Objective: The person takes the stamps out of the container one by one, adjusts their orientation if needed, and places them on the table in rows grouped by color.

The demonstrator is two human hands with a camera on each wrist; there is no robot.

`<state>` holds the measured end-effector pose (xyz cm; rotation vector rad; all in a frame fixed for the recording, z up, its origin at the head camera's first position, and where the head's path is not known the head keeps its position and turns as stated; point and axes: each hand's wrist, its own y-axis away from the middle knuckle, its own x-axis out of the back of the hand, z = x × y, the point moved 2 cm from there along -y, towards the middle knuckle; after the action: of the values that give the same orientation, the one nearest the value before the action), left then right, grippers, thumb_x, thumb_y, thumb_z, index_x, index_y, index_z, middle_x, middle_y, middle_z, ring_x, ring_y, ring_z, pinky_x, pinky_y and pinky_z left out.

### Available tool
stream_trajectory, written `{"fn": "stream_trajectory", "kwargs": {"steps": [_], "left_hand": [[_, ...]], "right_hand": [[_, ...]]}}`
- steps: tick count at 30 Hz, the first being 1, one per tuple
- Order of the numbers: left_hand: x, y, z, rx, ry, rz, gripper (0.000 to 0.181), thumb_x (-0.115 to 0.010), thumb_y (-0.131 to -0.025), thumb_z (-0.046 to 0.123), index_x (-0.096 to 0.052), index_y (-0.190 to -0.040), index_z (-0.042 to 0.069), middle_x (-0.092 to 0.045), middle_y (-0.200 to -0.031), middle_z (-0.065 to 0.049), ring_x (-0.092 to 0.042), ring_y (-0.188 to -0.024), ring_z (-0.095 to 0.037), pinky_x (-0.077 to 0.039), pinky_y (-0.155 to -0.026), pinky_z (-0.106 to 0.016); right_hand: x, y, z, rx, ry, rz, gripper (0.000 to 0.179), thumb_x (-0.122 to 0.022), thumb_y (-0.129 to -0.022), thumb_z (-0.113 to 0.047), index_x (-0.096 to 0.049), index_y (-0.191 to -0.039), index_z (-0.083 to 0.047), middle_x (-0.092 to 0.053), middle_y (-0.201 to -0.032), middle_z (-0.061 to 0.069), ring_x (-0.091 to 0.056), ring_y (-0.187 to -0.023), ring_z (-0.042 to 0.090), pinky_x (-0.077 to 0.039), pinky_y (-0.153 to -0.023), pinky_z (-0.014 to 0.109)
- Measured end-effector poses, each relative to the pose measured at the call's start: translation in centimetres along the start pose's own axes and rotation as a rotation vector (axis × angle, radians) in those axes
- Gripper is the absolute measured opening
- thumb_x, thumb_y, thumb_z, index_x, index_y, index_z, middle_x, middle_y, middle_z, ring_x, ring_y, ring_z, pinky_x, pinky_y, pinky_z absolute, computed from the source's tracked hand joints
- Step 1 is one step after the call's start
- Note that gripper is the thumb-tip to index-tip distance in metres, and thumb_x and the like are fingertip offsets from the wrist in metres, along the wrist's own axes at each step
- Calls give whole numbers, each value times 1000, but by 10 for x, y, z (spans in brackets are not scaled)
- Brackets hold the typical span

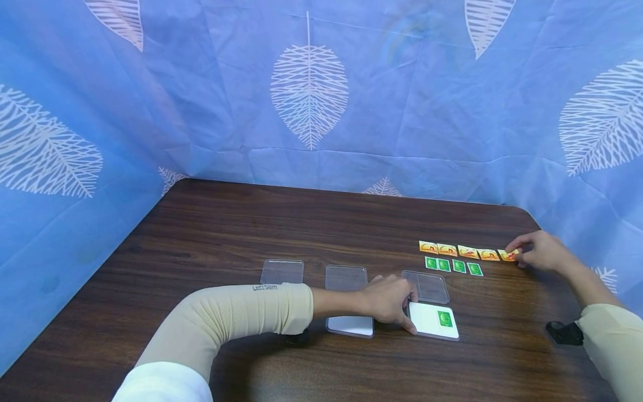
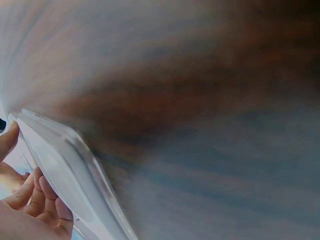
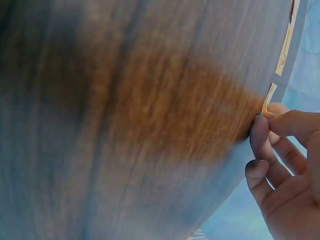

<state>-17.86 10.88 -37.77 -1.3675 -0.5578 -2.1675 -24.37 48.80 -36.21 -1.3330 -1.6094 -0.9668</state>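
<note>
My left hand (image 1: 389, 298) holds the left side of a flat clear plastic case (image 1: 442, 336) with a white insert and a green stamp on its right half. In the left wrist view the fingers (image 2: 47, 195) are curled beside the case's edge. My right hand (image 1: 545, 251) pinches an orange stamp (image 1: 506, 255) at the right end of a row of several orange stamps (image 1: 447, 249). Thumb and fingertips meet at this stamp in the right wrist view. Nearer than that row lie several green stamps (image 1: 458, 266), side by side.
Behind the held case lies a clear lid (image 1: 426, 286). Another clear case with a white insert (image 1: 350, 325) sits partly under my left forearm, with a clear lid (image 1: 346, 276) behind it. A further clear lid (image 1: 282, 271) lies left. Blue leaf-patterned cloth (image 1: 382, 111) surrounds the brown table (image 1: 271, 218).
</note>
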Motion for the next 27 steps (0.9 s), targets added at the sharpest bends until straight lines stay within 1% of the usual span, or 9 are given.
{"fn": "stream_trajectory", "kwargs": {"steps": [6, 13, 18, 27], "left_hand": [[0, 0, 1, 1, -3, 6, 49, -93, -77, 39, -73, -113, 13, -54, -73, 12, -49, -66, -1, -35, -63, -17], [0, 0, 1, 6, -2, 2, 49, -93, -77, 40, -73, -114, 14, -54, -72, 12, -48, -65, -2, -35, -62, -18], [-1, 0, 1, 16, -7, 4, 50, -93, -77, 40, -73, -114, 15, -54, -72, 12, -48, -65, -2, -35, -62, -18], [-1, 0, 1, 14, 12, 6, 49, -94, -76, 38, -73, -113, 14, -55, -75, 12, -50, -67, -1, -35, -64, -17]], "right_hand": [[0, 0, 0, 9, 7, -1, 13, -69, -90, 5, -71, -101, 13, -66, -73, 4, -63, -62, 18, -46, -54, 30], [-2, 0, 1, 1, 25, 6, 13, -73, -90, -1, -73, -99, 9, -70, -77, 6, -63, -63, 17, -46, -56, 30], [-3, 0, 2, -2, 6, 4, 12, -73, -90, 0, -72, -99, 9, -71, -80, 7, -63, -64, 16, -49, -56, 30], [-4, 1, 1, -12, 13, 6, 12, -72, -91, 0, -72, -99, 9, -65, -78, 3, -55, -63, 14, -43, -54, 30]]}}
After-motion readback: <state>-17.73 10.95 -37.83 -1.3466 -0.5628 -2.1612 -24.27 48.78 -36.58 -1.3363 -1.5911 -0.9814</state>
